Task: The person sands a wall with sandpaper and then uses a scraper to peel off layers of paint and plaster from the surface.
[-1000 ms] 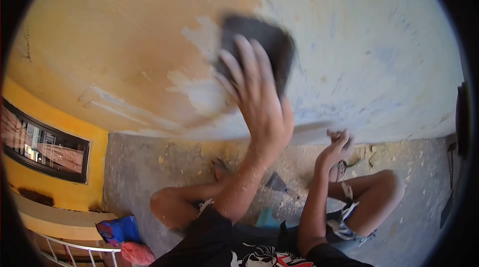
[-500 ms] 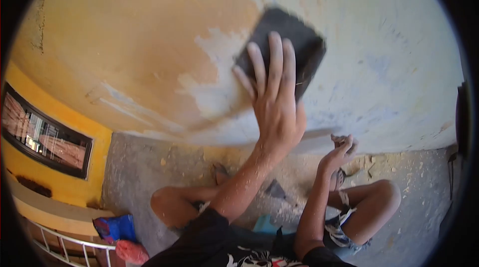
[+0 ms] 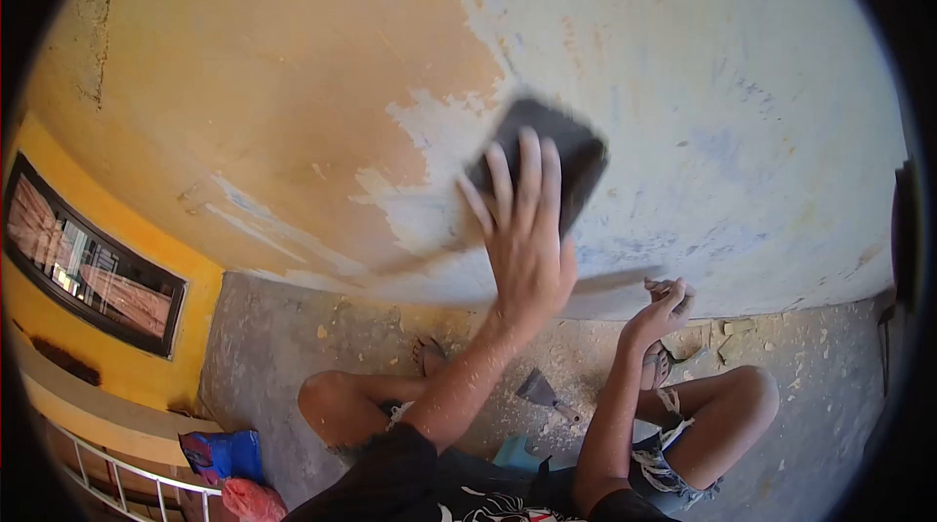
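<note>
My left hand (image 3: 528,249) lies with spread fingers on a dark sheet of sandpaper (image 3: 576,146), holding it against the wall. The sheet is blurred, and its right edge curls away. Under it the wall (image 3: 312,63) changes from peeling orange paint to a pale, scraped surface. Lower right, my right hand (image 3: 664,310) hovers near the foot of the wall above my knee, fingers loosely curled in, with nothing visible in them. A putty knife (image 3: 537,388) rests on the floor between my legs.
Paint flakes and dust cover the concrete floor (image 3: 283,346). By my lap stands a light-blue object (image 3: 517,454), partly hidden. On the left are a dark-framed window (image 3: 93,254), a blue bag (image 3: 223,454), a red plastic bag (image 3: 252,500) and a white railing (image 3: 137,475).
My left hand has slid the sandpaper down and slightly left along the wall. The view has shifted a little, showing more of the putty knife. My right hand stays about where it was.
</note>
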A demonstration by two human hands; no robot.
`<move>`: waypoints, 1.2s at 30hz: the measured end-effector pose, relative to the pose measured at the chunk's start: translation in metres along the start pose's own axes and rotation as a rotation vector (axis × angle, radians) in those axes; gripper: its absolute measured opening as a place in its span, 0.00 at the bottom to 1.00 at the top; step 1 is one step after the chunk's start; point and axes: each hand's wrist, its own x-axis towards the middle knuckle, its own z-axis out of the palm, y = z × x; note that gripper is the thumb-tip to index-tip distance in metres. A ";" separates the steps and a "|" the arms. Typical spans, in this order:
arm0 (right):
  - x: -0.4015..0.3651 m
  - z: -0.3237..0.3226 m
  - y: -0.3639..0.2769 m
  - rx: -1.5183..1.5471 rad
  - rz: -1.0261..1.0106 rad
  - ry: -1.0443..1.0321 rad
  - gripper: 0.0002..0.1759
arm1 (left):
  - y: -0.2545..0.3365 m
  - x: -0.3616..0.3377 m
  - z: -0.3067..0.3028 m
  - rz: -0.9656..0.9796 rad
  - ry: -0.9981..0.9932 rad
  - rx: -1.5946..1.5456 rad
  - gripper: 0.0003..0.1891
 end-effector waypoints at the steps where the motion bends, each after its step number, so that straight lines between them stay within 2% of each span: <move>1: -0.001 0.001 0.001 -0.045 -0.039 -0.031 0.13 | 0.001 0.017 -0.011 0.029 0.041 -0.014 0.41; 2: -0.003 -0.005 0.005 -0.002 -0.044 -0.052 0.13 | 0.003 0.019 -0.011 0.018 0.076 -0.084 0.41; 5: -0.012 -0.016 0.014 0.041 -0.003 -0.022 0.13 | 0.007 -0.034 0.024 -0.025 -0.150 -0.033 0.39; 6: -0.011 -0.011 0.013 0.019 -0.002 -0.020 0.13 | -0.002 -0.041 0.033 0.021 -0.139 0.085 0.38; 7: -0.010 -0.001 0.008 0.030 -0.009 -0.020 0.13 | 0.002 -0.017 0.014 0.029 -0.129 0.086 0.38; 9: -0.013 0.005 -0.002 -0.049 -0.035 -0.021 0.13 | 0.000 0.026 -0.020 0.029 0.138 -0.063 0.40; 11: -0.020 -0.021 0.006 -0.063 -0.007 -0.042 0.13 | 0.006 0.026 -0.019 0.005 0.180 -0.151 0.40; 13: -0.008 -0.012 0.005 0.007 -0.031 -0.054 0.13 | 0.013 -0.023 0.013 -0.007 -0.142 0.007 0.40; 14: -0.006 -0.006 0.002 -0.007 -0.040 -0.035 0.13 | 0.005 -0.040 0.031 0.015 -0.190 0.085 0.41; 15: -0.006 -0.001 0.001 -0.028 -0.042 -0.017 0.13 | 0.005 -0.020 0.018 0.025 -0.181 0.088 0.41; 17: -0.005 0.004 -0.001 -0.010 -0.064 -0.059 0.13 | 0.002 0.025 -0.019 0.027 0.080 0.003 0.41; 21: -0.008 -0.013 0.000 0.007 -0.027 -0.042 0.13 | 0.013 -0.007 0.011 0.018 -0.037 -0.002 0.41; 22: -0.006 -0.010 -0.002 -0.027 -0.039 -0.027 0.13 | 0.009 -0.036 0.035 0.030 -0.148 0.047 0.42; 25: -0.001 0.000 0.001 0.000 -0.023 -0.032 0.12 | 0.006 0.002 0.000 0.066 -0.060 0.091 0.42; 26: -0.002 0.003 -0.002 -0.030 -0.024 -0.022 0.12 | 0.007 0.026 -0.019 0.036 0.043 0.030 0.42; 29: -0.009 -0.014 0.005 -0.038 -0.025 -0.028 0.12 | 0.013 0.002 0.009 0.052 -0.025 0.018 0.42; 30: -0.009 -0.020 0.012 -0.028 -0.012 -0.036 0.12 | 0.012 -0.026 0.030 0.067 -0.108 0.008 0.41; 32: -0.003 -0.010 0.014 0.006 -0.005 -0.027 0.12 | 0.010 -0.016 0.034 0.117 -0.044 0.066 0.42; 33: -0.004 -0.004 0.010 0.001 -0.002 -0.029 0.12 | 0.019 0.011 0.007 0.098 -0.025 0.061 0.43; 34: -0.004 0.001 0.007 -0.040 -0.020 -0.044 0.12 | 0.026 0.048 -0.024 0.123 0.082 0.001 0.44; 36: -0.010 -0.001 0.004 -0.148 -0.043 -0.047 0.12 | 0.027 0.059 -0.032 0.107 0.068 0.038 0.44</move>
